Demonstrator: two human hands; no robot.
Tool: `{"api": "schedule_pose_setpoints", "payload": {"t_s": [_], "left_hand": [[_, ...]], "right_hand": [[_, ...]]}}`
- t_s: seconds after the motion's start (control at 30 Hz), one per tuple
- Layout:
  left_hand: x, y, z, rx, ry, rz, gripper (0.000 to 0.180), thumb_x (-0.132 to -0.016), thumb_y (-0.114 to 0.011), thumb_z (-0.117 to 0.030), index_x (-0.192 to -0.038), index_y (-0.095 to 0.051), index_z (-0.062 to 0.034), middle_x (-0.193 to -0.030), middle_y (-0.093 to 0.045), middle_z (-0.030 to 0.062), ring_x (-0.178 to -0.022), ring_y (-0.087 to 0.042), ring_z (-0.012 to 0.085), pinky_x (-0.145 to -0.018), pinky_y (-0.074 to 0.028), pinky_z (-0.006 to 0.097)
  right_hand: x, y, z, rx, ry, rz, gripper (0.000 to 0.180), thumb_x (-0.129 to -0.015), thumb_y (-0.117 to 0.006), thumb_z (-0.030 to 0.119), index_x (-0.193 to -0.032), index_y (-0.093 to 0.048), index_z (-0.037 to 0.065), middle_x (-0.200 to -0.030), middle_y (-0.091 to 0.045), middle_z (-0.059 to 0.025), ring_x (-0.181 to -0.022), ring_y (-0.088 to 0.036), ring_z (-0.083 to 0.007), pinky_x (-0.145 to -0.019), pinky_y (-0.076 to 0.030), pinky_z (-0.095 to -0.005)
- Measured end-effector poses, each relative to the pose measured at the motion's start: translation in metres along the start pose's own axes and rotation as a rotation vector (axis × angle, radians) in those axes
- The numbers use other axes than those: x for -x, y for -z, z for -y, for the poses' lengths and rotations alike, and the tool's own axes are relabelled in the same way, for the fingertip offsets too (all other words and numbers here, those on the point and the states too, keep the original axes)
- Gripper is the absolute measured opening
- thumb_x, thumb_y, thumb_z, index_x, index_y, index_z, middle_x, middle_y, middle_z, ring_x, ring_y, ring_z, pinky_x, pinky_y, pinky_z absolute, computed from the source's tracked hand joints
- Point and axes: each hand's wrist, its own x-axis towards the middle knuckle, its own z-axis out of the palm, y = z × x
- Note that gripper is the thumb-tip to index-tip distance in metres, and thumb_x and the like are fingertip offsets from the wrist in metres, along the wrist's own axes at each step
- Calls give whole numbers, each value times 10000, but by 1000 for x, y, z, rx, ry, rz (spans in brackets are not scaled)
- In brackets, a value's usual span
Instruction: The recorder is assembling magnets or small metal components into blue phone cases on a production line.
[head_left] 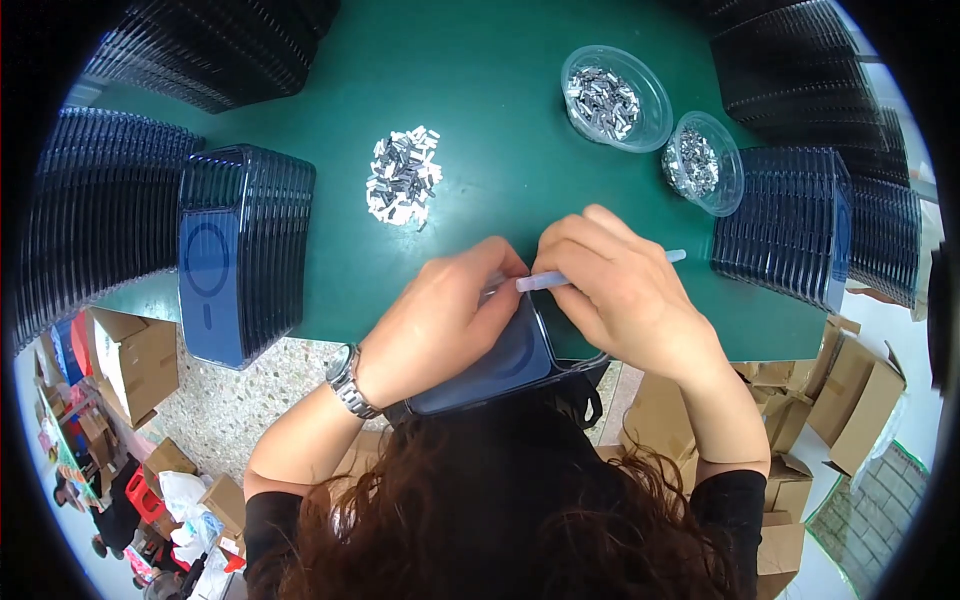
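A dark blue translucent phone case (pixel 485 378) with a ring mark lies near my body at the table's front edge. My left hand (pixel 435 320), wearing a metal watch, is closed on the case's upper part, thumb and fingers pinched near its top corner. In my right hand (pixel 630 290) is a slim pale stick, like a pen (pixel 542 281), its blunt end meeting my left fingertips. The spot where stick and case come together is hidden by my fingers. Beyond my hands, a pile of small black and white pieces (pixel 404 178) rests on the green table (pixel 480 110).
Stacks of similar cases stand at left (pixel 245 255) and right (pixel 785 225), with taller dark stacks behind them. Two clear round tubs, a larger one (pixel 655 110) and a smaller one (pixel 732 165), hold small pieces at far right. Cardboard boxes (pixel 135 365) sit on the floor.
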Motion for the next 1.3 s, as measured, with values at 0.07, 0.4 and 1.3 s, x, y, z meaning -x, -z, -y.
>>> {"api": "schedule_pose_setpoints", "payload": {"t_s": [0.07, 0.4, 1.3], "left_hand": [[-1, -5, 4, 8, -11, -16, 127, -995, -625, -103, -1051, -643, 10, -809, -701, 230, -731, -689, 430, -661, -525, 490], [7, -14, 17, -120, -41, -58, 122, -983, -696, -114, -1013, -654, -3, -732, -655, 167, -586, -625, 316, -554, -451, 392], [18, -16, 23, -406, -187, -77, 76, -1003, -623, -87, -1065, -610, -47, -852, -684, 151, -723, -684, 396, -623, -567, 483]], "right_hand": [[2, -3, -3, 64, 31, 4, 177, -795, -711, -36, -929, -610, 21, -894, -575, -96, -825, -579, -315, -667, -522, -440], [15, -21, -4, -129, -281, 143, 126, -919, -679, 41, -1038, -651, 11, -1001, -648, -148, -929, -668, -400, -764, -542, -481], [13, -26, 19, 394, -38, 89, 146, -895, -730, 144, -1010, -693, 62, -830, -602, -36, -819, -637, -211, -623, -560, -340]]}}
